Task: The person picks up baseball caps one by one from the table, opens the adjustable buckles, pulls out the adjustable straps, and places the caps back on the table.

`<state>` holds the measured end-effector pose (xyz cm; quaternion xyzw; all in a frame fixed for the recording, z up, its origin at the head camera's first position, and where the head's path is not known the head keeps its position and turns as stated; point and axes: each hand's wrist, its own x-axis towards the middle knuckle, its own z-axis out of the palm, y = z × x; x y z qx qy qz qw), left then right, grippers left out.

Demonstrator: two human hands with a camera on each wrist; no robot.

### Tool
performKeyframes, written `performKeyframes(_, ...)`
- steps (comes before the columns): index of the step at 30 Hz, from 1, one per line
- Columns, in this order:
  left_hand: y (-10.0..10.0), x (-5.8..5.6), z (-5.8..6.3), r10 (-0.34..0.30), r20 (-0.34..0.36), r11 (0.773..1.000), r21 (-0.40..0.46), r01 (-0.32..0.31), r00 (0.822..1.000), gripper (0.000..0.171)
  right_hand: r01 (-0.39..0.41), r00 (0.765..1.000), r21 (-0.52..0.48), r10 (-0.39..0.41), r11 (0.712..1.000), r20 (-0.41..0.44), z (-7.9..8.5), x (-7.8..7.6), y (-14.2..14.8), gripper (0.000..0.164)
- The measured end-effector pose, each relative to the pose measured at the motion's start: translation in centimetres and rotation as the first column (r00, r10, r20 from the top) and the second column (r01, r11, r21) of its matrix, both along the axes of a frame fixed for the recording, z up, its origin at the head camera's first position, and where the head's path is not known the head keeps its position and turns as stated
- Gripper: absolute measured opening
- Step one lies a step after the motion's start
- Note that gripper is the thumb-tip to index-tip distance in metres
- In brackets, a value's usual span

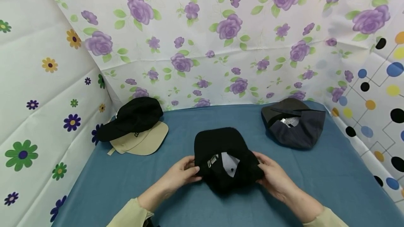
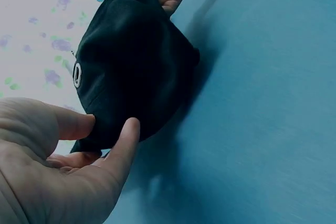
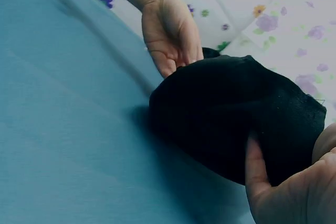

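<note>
While a black cap point(image 1: 135, 115) tops a beige cap point(image 1: 149, 141), work looks midway

Stacked pair on the desk point(image 1: 120, 192), left; centre, left hand point(image 1: 183, 174) pinching the held cap point(image 1: 219, 143) by its edge, right hand point(image 1: 276, 178) gripping the other side, not set down yet; right, the grey cap point(image 1: 306, 134) lies apart, untouched!

— Looks like a home?
— Can't tell; resembles a makeshift booth.
— Judging by what?
— Hung with creased white purple-rose sheet point(image 1: 202, 41) behind, white daisy-printed sheet point(image 1: 25, 104) left, white dot-printed sheet point(image 1: 375, 118) right; spread below with flat blue cloth point(image 1: 181, 129).
</note>
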<state>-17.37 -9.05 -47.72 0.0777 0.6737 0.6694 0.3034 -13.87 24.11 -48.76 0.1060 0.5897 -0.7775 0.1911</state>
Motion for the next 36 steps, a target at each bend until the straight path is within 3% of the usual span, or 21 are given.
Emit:
performKeyframes(5, 2.8, -2.6, 2.7, 0.028, -0.119, 0.998, 0.060, -0.021, 0.992, 0.053, 0.071, 0.989, -0.047, -0.076, 0.996, -0.126, 3.5, -1.4, 2.0, 0.059)
performKeyframes(10, 6.4, -6.9, 5.7, 0.074, -0.141, 0.990, 0.130, -0.056, 0.987, 0.062, 0.125, 0.966, -0.278, -0.181, 0.952, -0.186, 6.7, -4.9, 4.5, 0.065)
performKeyframes(12, 7.4, -8.5, 6.0, 0.104, -0.137, 0.988, 0.126, -0.086, 0.985, 0.064, 0.145, 0.965, -0.349, -0.211, 0.926, -0.159, 7.1, -6.4, 5.5, 0.073)
performKeyframes(15, 7.8, -9.7, 4.9, 0.131, -0.146, 0.991, 0.058, -0.123, 0.981, 0.064, 0.215, 0.965, -0.355, -0.254, 0.910, -0.067, 6.3, -7.3, 6.2, 0.082)
performKeyframes(19, 6.6, -9.1, 2.1, 0.112, -0.148, 0.991, -0.057, -0.121, 0.983, 0.063, 0.244, 0.967, -0.212, -0.255, 0.946, -0.023, 4.1, -6.1, 6.2, 0.076)
performKeyframes(22, 5.5, -8.0, 0.6, 0.075, -0.152, 0.986, -0.137, -0.097, 0.985, 0.065, 0.194, 0.975, -0.080, -0.201, 0.978, -0.090, 3.0, -4.6, 5.9, 0.072)
performKeyframes(26, 4.5, -6.2, 0.0, -0.004, -0.192, 0.967, -0.251, -0.046, 0.981, 0.069, 0.089, 0.979, 0.093, -0.070, 0.992, -0.192, 2.8, -2.7, 5.4, 0.074)
performKeyframes(30, 3.6, -4.7, 0.2, -0.095, -0.254, 0.934, -0.357, -0.002, 0.963, 0.070, -0.020, 0.970, 0.296, 0.090, 0.955, -0.226, 2.7, -1.6, 4.3, 0.073)
performKeyframes(36, 2.5, -3.3, 0.2, -0.163, -0.329, 0.899, -0.437, 0.003, 0.930, 0.070, -0.074, 0.952, 0.485, 0.206, 0.872, -0.224, 1.9, -0.8, 1.8, 0.077)
